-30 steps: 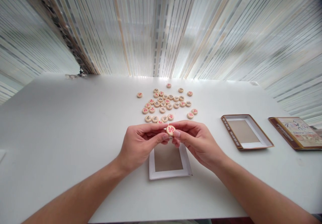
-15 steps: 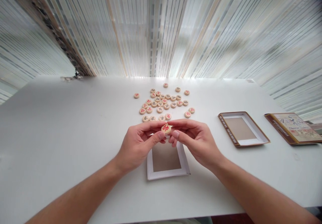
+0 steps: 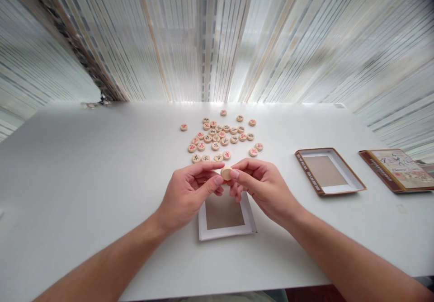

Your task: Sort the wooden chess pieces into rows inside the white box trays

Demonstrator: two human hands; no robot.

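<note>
A round wooden game piece point(image 3: 226, 173) is pinched between the fingertips of my left hand point(image 3: 188, 193) and my right hand point(image 3: 262, 189). Its plain back faces me and the marked side is hidden. Both hands hover just above a shallow white cardboard tray point(image 3: 224, 232) with a brown bottom, which lies on the white table point(image 3: 101, 180). Beyond my fingers, several more wooden pieces point(image 3: 220, 137) with red or black characters lie scattered flat on the table.
To the right lie a brown-edged box tray point(image 3: 328, 171) and, further right, a printed box lid point(image 3: 398, 168). A small dark object point(image 3: 93, 104) sits at the table's far left edge. A striped curtain hangs behind the table.
The piece in my fingers has been turned over: its red character faced me before, now the blank side does. My hands stay in about the same place.
</note>
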